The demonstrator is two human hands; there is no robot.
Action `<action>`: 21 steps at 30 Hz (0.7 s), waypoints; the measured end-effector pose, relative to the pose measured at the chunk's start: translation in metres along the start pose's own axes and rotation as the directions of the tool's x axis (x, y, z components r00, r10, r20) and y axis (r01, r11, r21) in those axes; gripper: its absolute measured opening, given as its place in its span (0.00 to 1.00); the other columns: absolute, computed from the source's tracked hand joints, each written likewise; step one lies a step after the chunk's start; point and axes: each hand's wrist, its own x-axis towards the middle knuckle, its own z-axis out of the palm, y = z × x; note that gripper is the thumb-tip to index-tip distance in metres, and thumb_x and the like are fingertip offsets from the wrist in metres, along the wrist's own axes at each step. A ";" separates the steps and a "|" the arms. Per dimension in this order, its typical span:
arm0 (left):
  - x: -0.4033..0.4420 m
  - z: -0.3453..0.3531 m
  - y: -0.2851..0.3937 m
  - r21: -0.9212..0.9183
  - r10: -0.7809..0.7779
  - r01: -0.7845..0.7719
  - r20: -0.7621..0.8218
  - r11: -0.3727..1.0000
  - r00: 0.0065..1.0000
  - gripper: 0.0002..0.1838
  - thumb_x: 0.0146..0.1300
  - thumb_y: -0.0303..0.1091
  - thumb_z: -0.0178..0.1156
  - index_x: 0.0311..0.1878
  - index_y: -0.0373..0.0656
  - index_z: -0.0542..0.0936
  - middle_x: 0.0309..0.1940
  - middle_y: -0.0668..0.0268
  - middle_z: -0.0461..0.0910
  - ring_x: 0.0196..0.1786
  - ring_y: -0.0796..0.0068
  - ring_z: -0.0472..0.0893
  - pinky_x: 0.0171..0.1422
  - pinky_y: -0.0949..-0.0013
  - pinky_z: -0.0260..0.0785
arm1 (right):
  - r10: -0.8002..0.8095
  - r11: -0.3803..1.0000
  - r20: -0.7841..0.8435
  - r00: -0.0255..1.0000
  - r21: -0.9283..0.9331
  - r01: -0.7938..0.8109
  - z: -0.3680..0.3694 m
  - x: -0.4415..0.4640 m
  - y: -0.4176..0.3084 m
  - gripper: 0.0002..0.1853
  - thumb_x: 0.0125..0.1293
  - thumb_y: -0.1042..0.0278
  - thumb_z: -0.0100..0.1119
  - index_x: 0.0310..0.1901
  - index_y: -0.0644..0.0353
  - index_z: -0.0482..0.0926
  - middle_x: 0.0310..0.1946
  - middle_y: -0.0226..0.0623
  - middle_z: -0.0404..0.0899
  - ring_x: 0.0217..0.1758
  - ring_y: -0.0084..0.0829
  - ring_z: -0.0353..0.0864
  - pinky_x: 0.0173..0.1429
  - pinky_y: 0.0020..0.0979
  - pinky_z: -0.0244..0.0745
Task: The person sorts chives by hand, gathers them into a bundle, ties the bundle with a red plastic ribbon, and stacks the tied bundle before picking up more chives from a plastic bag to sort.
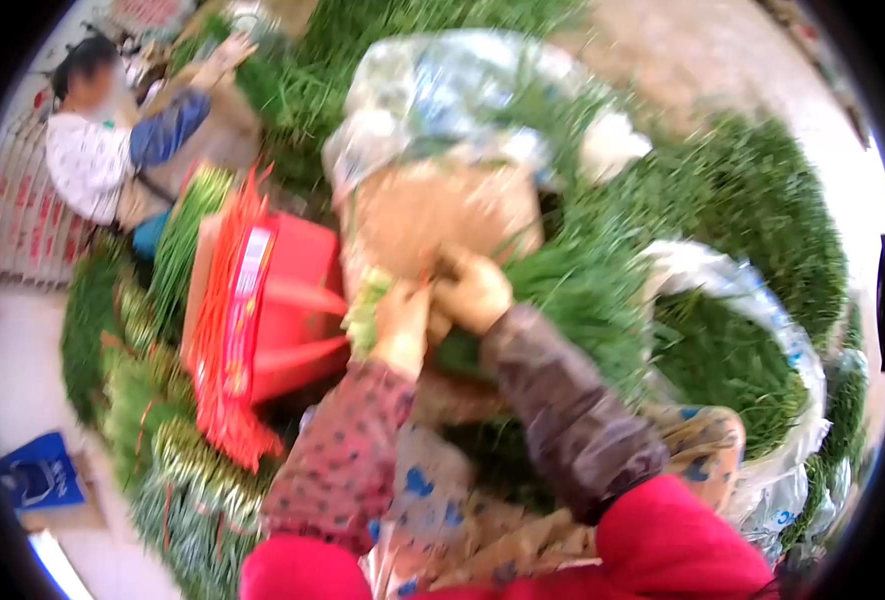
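Observation:
Both hands meet at the centre, over the near edge of a brown block-like surface point(443, 210). My left hand point(403, 320) is closed around a bunch of chives, whose pale stem ends point(363, 310) stick out at its left and whose green leaves point(563, 295) spread to the right. Against it, my right hand point(475, 290) has its fingers pinched together at a thin red tie point(425, 272) that shows between the hands. Blur and the fingers hide how the tie runs round the bunch.
Left of my hands, many red ties point(225, 350) hang over a red plastic container point(303, 290). Tied bunches point(188, 455) lie at lower left. A plastic-lined holder point(803, 360) of greens stands at right. Another person point(93, 150) sits at upper left beside loose greens.

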 end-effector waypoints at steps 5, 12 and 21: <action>-0.003 0.007 0.006 -0.422 -0.187 0.227 0.134 0.878 0.973 0.06 0.64 0.29 0.56 0.33 0.36 0.75 0.21 0.57 0.80 0.15 0.66 0.78 0.15 0.65 0.68 | 0.142 0.976 0.008 0.990 0.167 -0.141 0.000 0.005 0.003 0.13 0.63 0.73 0.62 0.49 0.64 0.77 0.37 0.31 0.80 0.41 0.23 0.77 0.46 0.26 0.74; 0.001 0.009 0.006 -0.511 -0.174 0.274 0.234 0.815 0.956 0.03 0.66 0.27 0.53 0.36 0.39 0.71 0.20 0.57 0.79 0.13 0.67 0.77 0.13 0.65 0.67 | 0.293 0.954 0.005 0.956 0.066 -0.293 -0.002 0.009 -0.009 0.12 0.65 0.71 0.60 0.48 0.68 0.78 0.41 0.36 0.82 0.43 0.24 0.79 0.49 0.27 0.74; 0.001 -0.010 0.010 -0.086 0.559 -0.562 -0.058 0.823 0.827 0.30 0.53 0.20 0.64 0.62 0.38 0.70 0.43 0.58 0.80 0.44 0.61 0.81 0.49 0.64 0.75 | 0.174 0.964 -0.209 0.962 -0.161 -0.210 0.003 -0.003 -0.018 0.11 0.65 0.71 0.57 0.47 0.65 0.79 0.38 0.37 0.83 0.43 0.23 0.80 0.49 0.26 0.75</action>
